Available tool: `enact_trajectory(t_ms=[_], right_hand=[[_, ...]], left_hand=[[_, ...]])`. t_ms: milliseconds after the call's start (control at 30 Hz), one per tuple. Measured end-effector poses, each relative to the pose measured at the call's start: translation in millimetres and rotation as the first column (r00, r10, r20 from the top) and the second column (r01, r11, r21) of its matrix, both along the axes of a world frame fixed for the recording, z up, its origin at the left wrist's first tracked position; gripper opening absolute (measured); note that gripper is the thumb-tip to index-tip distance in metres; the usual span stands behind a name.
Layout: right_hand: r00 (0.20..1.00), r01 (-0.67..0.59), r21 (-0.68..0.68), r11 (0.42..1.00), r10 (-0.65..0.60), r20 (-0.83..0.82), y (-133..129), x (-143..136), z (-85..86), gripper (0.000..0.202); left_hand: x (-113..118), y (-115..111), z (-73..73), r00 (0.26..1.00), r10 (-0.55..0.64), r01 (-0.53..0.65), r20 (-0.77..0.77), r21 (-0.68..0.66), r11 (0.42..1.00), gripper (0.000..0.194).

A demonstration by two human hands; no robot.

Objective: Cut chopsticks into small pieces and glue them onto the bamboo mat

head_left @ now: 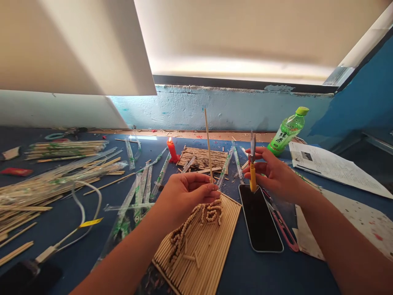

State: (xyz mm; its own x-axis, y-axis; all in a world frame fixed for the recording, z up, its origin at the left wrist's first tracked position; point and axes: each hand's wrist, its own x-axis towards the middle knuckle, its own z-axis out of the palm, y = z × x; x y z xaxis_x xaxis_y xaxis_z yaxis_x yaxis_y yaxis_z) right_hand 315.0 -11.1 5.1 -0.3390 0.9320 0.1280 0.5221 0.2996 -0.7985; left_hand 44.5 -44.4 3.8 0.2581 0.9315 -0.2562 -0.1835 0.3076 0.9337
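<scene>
My left hand [192, 190] pinches a thin wooden chopstick [208, 143] that stands almost upright. Below that hand lies a panel of wooden sticks side by side [222, 229], with small cut pieces in curving rows and a few loose short pieces on top. To the right, my right hand [270, 172] holds a yellow-handled tool [252, 178] with its metal end up; its exact kind is unclear. Under the tool lies a dark-screened phone [259, 221]. The hands are apart.
A lit red candle [172, 151] stands beside a smaller stick panel [202, 159]. Bundles of chopsticks [64, 148] and plastic wrappers [139, 192] spread left, with a white cable [82, 205]. At right are a pink cutter [285, 229], a green bottle [287, 131] and papers [337, 168].
</scene>
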Motion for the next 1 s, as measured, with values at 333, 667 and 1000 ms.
enact_trajectory(t_ms=[333, 667, 1000], right_hand=[[0.97, -0.019, -0.003, 1.0, 0.019, 0.243, -33, -26, 9.5, 0.073], [0.944, -0.042, 0.017, 0.999, 0.035, 0.328, -47, -50, -1.1, 0.067], [0.925, -0.017, 0.059, 0.998, -0.007, 0.381, -51, -56, -0.6, 0.063]], left_hand=[[0, 0, 6.8, 0.985, 0.162, -0.157, -0.057, 0.08, 0.984, 0.023], [-1, -4, -1.2, 0.967, 0.078, -0.01, -0.241, 0.272, 0.962, 0.01], [-2, -5, -4.6, 0.951, 0.084, 0.019, -0.296, 0.329, 0.944, 0.018]])
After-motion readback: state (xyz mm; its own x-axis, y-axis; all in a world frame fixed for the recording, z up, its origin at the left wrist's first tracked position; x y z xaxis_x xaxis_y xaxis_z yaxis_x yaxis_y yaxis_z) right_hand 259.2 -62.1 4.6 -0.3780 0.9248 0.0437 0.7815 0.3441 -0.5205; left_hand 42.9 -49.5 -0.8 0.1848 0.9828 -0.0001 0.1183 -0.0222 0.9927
